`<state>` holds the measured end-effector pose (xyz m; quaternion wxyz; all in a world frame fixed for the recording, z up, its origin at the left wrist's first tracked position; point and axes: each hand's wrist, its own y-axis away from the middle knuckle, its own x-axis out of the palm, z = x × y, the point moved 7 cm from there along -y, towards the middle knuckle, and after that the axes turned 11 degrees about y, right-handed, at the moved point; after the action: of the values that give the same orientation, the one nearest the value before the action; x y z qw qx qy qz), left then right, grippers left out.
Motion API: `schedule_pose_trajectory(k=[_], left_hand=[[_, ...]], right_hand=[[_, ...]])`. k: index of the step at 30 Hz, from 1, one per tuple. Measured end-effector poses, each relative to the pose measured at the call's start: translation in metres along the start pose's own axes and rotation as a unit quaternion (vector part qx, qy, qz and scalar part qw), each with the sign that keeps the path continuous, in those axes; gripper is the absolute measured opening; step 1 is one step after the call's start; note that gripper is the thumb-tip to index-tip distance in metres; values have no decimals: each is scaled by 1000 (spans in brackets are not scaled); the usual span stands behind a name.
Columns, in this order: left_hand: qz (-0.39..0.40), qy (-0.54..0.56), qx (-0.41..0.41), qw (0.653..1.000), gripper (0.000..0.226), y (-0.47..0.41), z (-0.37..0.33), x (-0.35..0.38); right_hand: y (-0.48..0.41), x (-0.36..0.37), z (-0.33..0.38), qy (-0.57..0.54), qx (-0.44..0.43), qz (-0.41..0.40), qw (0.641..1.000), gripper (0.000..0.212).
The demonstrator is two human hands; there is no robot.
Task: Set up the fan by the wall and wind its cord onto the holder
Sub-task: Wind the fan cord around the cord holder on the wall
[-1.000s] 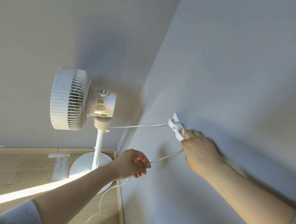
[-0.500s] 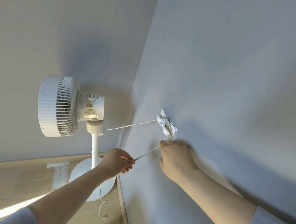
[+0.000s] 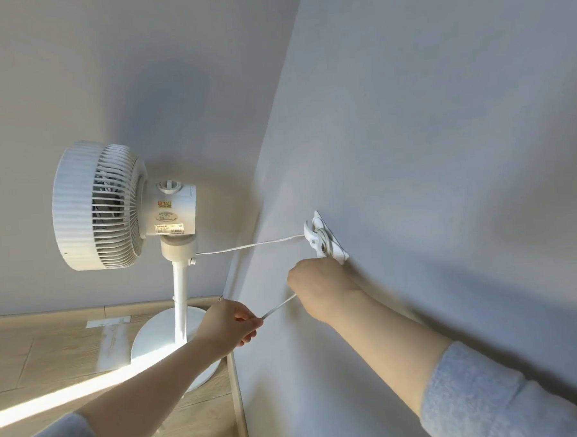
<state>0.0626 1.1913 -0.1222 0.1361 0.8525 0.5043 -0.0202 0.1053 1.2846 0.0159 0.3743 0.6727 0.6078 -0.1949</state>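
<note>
A white pedestal fan stands upright in the room corner on its round base. Its thin white cord runs taut from the fan's neck to a small white cord holder stuck on the right wall, where a few turns lie around it. My right hand sits just below the holder, fingers closed on the cord. A short stretch of cord leads down to my left hand, which pinches it. The rest of the cord is hidden behind my arms.
Wooden floor with a skirting board along the back wall. A pale tape patch lies on the floor left of the fan base. A bright strip of sunlight crosses the floor. The grey right wall is bare.
My right hand dropped from beside the holder to just below it, carrying the cord around. The view shifted, and my left hand kept its pinch on the cord.
</note>
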Motion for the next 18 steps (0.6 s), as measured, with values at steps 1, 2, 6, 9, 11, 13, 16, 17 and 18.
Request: schedule_pose_trajectory(k=[1,2,6,9,11,13,16,17,18], left_hand=[[-3,-5,3,1000,17,-3,1,-3],[-7,-9,7,1000,19,-6,1,-6],[-41,-38,45,997,23,-18,-4,-21],[-39,-6,44,998,21,-27,-8,-27],[-24,50,29,998,15,-32,-7,-28],[6,80,29,996,14,-35,-7,-27],[63,59,36,996,16,-39,0,-25],[73,49,33,996,18,-40,4,-25],[77,47,31,995,22,-42,8,-27]], right_hand=[[-7,3,-1,-10,2,9,1000,44],[-13,5,-1,-18,7,19,1000,44],[-36,0,-2,-43,15,33,998,43],[-54,-3,-7,-46,26,19,998,34],[-67,-3,-11,-49,27,23,998,19],[-76,-1,-14,-65,28,35,997,26],[-87,-5,-22,-76,38,32,996,25],[-90,-6,-24,-80,41,27,996,24],[-93,-7,-26,-81,43,26,996,22]])
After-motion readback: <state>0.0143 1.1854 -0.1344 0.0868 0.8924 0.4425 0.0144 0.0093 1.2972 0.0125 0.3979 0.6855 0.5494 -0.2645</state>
